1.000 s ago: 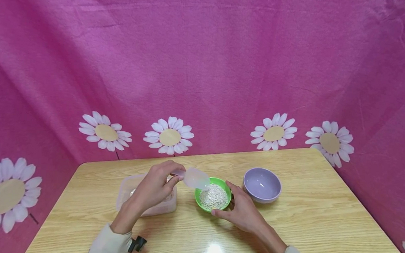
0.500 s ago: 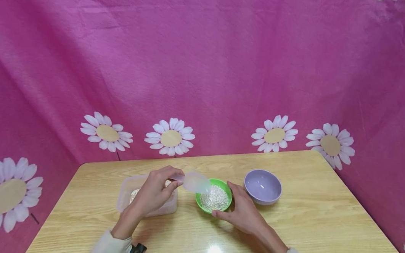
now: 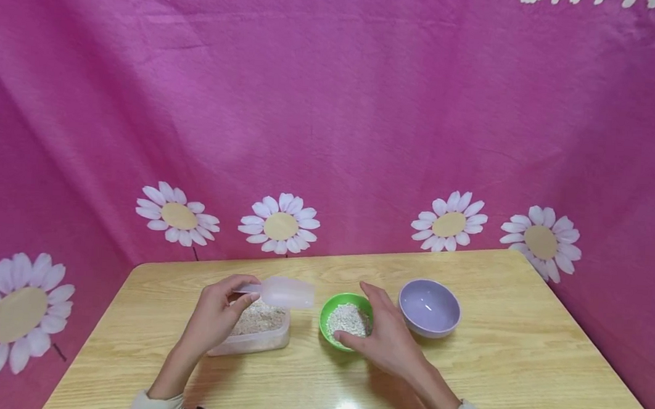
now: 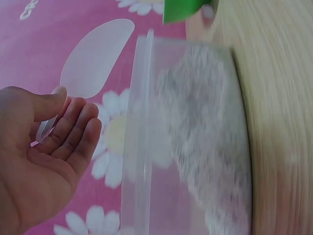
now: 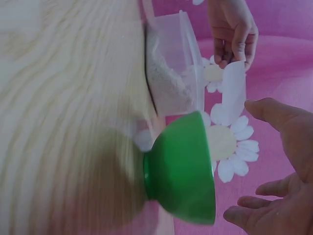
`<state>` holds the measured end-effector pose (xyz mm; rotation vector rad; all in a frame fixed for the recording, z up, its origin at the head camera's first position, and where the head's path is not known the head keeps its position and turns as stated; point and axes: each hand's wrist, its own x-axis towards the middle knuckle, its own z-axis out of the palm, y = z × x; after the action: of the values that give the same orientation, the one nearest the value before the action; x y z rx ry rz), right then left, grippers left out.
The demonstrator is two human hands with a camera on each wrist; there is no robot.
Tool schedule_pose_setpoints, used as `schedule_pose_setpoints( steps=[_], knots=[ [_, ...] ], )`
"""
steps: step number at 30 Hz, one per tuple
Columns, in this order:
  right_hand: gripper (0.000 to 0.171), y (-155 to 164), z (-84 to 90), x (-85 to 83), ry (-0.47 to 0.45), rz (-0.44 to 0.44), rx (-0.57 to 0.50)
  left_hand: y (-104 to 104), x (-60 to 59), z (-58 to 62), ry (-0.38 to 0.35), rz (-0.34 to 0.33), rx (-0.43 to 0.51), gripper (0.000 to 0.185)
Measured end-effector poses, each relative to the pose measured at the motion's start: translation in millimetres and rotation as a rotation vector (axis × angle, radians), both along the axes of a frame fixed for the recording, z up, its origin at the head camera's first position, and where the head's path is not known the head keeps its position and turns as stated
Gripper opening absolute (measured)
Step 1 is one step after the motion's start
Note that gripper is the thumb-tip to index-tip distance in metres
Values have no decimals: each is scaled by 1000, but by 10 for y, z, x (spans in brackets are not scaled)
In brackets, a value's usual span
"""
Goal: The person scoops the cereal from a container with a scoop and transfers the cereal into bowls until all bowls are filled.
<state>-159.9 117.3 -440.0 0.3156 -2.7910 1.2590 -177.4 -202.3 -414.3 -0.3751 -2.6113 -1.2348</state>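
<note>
My left hand (image 3: 245,291) pinches the handle of a translucent plastic scoop (image 3: 286,292) and holds it level over a clear plastic container (image 3: 256,330) of oat flakes. The left wrist view shows the scoop (image 4: 95,58) between thumb and fingers (image 4: 73,110), above the container (image 4: 195,147). A green bowl (image 3: 346,320) with oats stands to the right of the container. My right hand (image 3: 374,324) lies at the bowl's right side, fingers relaxed. In the right wrist view the hand (image 5: 288,147) is slightly apart from the green bowl (image 5: 183,169).
An empty lilac bowl (image 3: 429,307) stands right of the green bowl. All sit on a light wooden table (image 3: 491,374) whose back and right edges meet a pink daisy-print cloth (image 3: 331,137).
My left hand has carried the scoop leftward, from over the green bowl to above the container. My right hand has loosened from the bowl's side.
</note>
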Motion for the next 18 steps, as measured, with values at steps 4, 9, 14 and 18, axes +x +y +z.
schedule_pose_setpoints(
  steps=[4,9,14,18],
  knots=[
    [105,-129,24,-23,24,27,-19,-230,37,42,-3,58,-10,17],
    [103,-302,37,-44,12,58,-42,-532,96,42,24,135,-71,17],
    [104,-450,35,-49,-11,97,-66,-762,114,15,34,174,-143,18],
    [103,-573,14,-64,-27,140,-72,-883,112,24,43,177,-190,18]
  ],
)
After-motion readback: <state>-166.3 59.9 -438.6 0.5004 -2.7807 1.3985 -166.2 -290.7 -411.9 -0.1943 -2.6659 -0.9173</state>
